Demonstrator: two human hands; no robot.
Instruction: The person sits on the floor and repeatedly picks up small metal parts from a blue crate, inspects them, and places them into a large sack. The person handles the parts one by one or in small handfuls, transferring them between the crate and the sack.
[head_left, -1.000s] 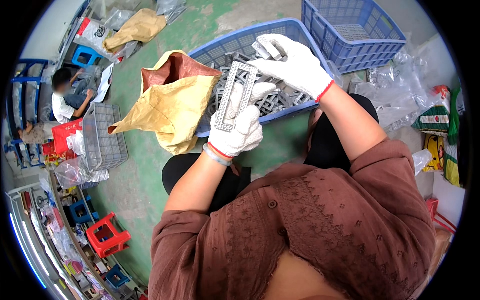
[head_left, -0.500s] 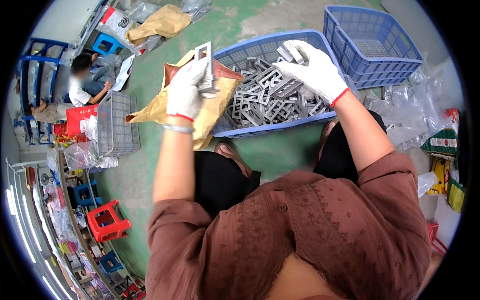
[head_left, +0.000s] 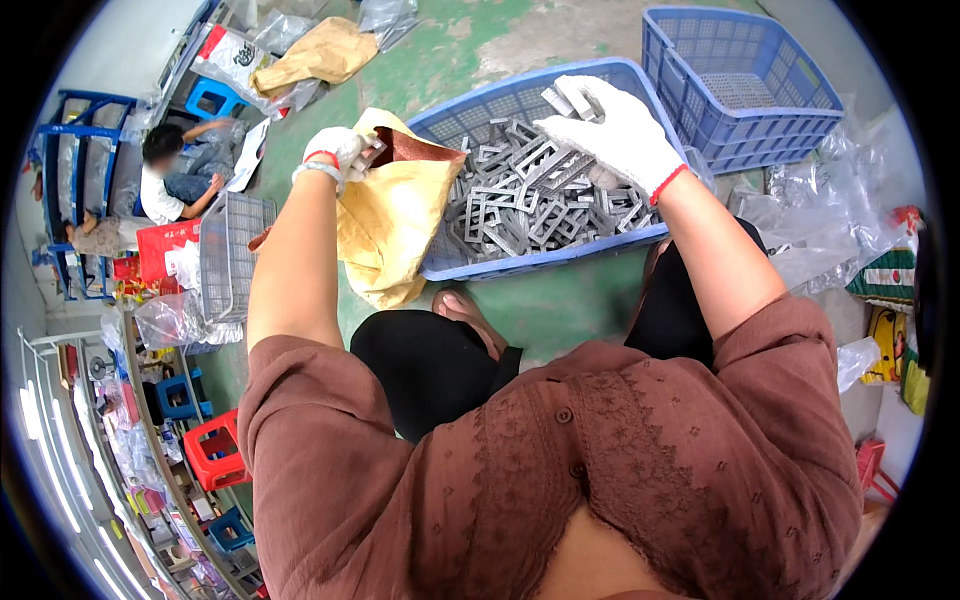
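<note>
My left hand [head_left: 338, 150], in a white glove with a red cuff, is closed at the mouth of a yellow-brown sack [head_left: 395, 215]. A bit of a grey metal frame [head_left: 374, 152] shows beside its fingers; the rest is hidden. Over the blue crate [head_left: 540, 262] my right hand [head_left: 615, 130], gloved too, grips a few grey metal frames [head_left: 568, 100] between thumb and fingers. Below it the crate holds a heap of loose rectangular metal frames [head_left: 530, 200]. The sack leans against the crate's left end, its reddish lining showing.
Behind on the right stands another blue crate [head_left: 740, 115], with clear plastic bags [head_left: 820, 220] in front of it. To the left are a grey crate [head_left: 235, 255], a red stool [head_left: 215, 450] and a seated person [head_left: 175, 175]. Another sack [head_left: 320, 52] lies farther back.
My left hand has moved left and down from above the sack to its mouth, and the frames in it are now mostly hidden. The sack has shifted. My right hand has barely moved.
</note>
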